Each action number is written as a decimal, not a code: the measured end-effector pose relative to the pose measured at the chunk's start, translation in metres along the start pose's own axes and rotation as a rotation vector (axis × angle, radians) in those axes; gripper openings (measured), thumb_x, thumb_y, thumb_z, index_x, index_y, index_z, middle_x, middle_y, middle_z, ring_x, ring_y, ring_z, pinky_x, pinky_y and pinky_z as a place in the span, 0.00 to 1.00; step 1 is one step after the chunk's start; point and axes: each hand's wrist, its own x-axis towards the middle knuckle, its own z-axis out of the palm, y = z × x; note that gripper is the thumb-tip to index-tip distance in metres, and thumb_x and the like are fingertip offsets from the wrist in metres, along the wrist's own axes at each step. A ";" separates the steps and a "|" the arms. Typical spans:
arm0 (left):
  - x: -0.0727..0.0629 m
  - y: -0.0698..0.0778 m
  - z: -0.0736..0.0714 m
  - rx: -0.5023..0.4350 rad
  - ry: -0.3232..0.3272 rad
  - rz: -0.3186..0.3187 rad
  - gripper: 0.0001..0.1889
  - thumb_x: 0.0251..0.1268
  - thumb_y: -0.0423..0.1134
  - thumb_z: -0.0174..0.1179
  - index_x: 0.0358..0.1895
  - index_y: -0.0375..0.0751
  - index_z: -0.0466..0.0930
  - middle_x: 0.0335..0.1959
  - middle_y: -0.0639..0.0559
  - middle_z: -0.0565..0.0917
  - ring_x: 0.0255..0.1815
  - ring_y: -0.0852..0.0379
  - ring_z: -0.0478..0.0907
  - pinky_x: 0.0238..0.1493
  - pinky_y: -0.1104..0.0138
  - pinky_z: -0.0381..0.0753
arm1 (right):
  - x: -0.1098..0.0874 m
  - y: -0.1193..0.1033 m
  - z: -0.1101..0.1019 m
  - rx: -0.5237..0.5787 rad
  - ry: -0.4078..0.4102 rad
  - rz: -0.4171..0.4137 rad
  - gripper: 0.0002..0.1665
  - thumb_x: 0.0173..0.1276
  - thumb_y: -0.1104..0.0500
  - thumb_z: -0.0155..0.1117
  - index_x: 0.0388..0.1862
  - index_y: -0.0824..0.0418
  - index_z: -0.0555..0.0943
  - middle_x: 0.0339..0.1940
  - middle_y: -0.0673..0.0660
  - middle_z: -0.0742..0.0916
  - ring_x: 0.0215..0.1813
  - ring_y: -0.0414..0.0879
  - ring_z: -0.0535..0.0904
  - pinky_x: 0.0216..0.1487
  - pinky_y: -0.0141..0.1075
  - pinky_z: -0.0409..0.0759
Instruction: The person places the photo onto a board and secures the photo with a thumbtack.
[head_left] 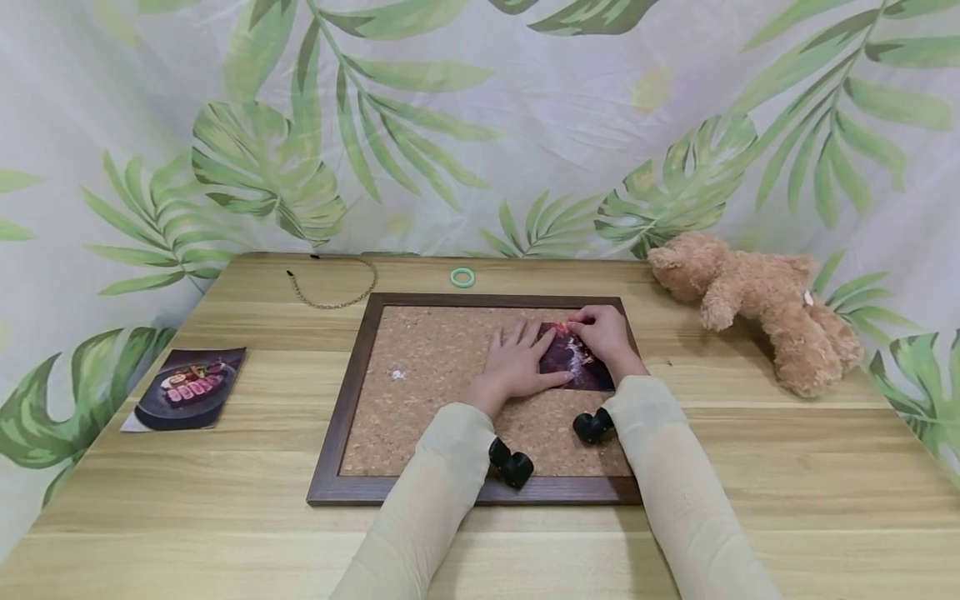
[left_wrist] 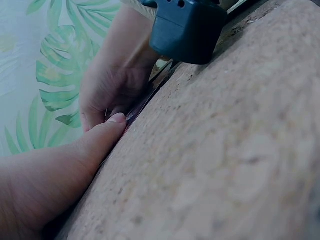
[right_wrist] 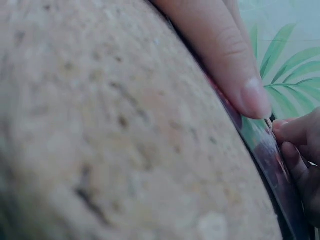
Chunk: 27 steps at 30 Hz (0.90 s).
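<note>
A dark photo (head_left: 581,364) with red and white bright patches lies on the cork board (head_left: 442,425), toward its right side. My left hand (head_left: 517,360) rests on the board with its fingers spread, the fingertips and thumb on the photo's left part. At the photo's top edge, the thumb and fingers of my right hand (head_left: 602,333) are curled and pinch together. What they pinch is mostly hidden, and I cannot tell what it is. From the right wrist, the left thumb (right_wrist: 255,97) presses on the glossy photo (right_wrist: 272,160), close to the right fingertips (right_wrist: 285,127).
Small whitish pieces (head_left: 397,374) lie on the board's left part, inside a dark wooden frame (head_left: 348,396). A steak photo (head_left: 187,387) lies at left. Behind are a chain (head_left: 330,306) and a green ring (head_left: 462,277). A brown teddy bear (head_left: 757,304) lies at right.
</note>
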 end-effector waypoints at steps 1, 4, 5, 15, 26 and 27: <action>0.000 0.000 0.000 0.001 0.000 0.000 0.42 0.51 0.71 0.38 0.67 0.54 0.46 0.68 0.51 0.40 0.66 0.51 0.33 0.58 0.50 0.34 | 0.000 0.000 0.000 -0.007 0.003 -0.002 0.05 0.53 0.64 0.62 0.27 0.67 0.82 0.29 0.60 0.83 0.34 0.49 0.76 0.36 0.37 0.69; 0.000 0.000 0.000 0.004 0.003 0.002 0.42 0.51 0.71 0.38 0.67 0.54 0.46 0.68 0.50 0.41 0.66 0.51 0.33 0.58 0.50 0.34 | 0.000 0.000 0.001 -0.016 0.011 -0.003 0.05 0.52 0.64 0.63 0.27 0.66 0.82 0.29 0.59 0.83 0.34 0.50 0.76 0.36 0.37 0.69; 0.000 0.000 0.000 0.006 0.002 0.001 0.41 0.51 0.71 0.38 0.67 0.54 0.46 0.68 0.50 0.41 0.66 0.51 0.33 0.58 0.50 0.35 | 0.000 0.000 0.001 -0.019 0.011 -0.001 0.05 0.52 0.64 0.63 0.27 0.66 0.82 0.29 0.59 0.83 0.34 0.50 0.76 0.36 0.37 0.69; 0.001 -0.001 0.000 0.004 -0.004 -0.006 0.42 0.51 0.71 0.38 0.67 0.54 0.45 0.68 0.51 0.40 0.66 0.51 0.32 0.59 0.50 0.34 | 0.000 -0.006 0.000 -0.068 -0.009 0.016 0.05 0.53 0.63 0.62 0.28 0.65 0.82 0.30 0.59 0.84 0.37 0.51 0.76 0.40 0.39 0.69; 0.000 -0.001 0.000 -0.005 0.005 0.006 0.42 0.50 0.71 0.38 0.67 0.54 0.46 0.68 0.50 0.41 0.66 0.51 0.33 0.58 0.50 0.34 | -0.001 -0.001 -0.001 -0.002 -0.009 0.014 0.08 0.55 0.61 0.61 0.30 0.65 0.82 0.32 0.60 0.83 0.38 0.51 0.76 0.41 0.40 0.69; 0.000 -0.001 0.000 -0.005 0.005 0.007 0.42 0.50 0.71 0.38 0.67 0.54 0.46 0.68 0.51 0.41 0.66 0.51 0.33 0.58 0.50 0.34 | -0.002 -0.001 0.000 0.005 -0.002 0.009 0.08 0.55 0.61 0.60 0.30 0.65 0.82 0.32 0.60 0.83 0.39 0.51 0.75 0.42 0.40 0.69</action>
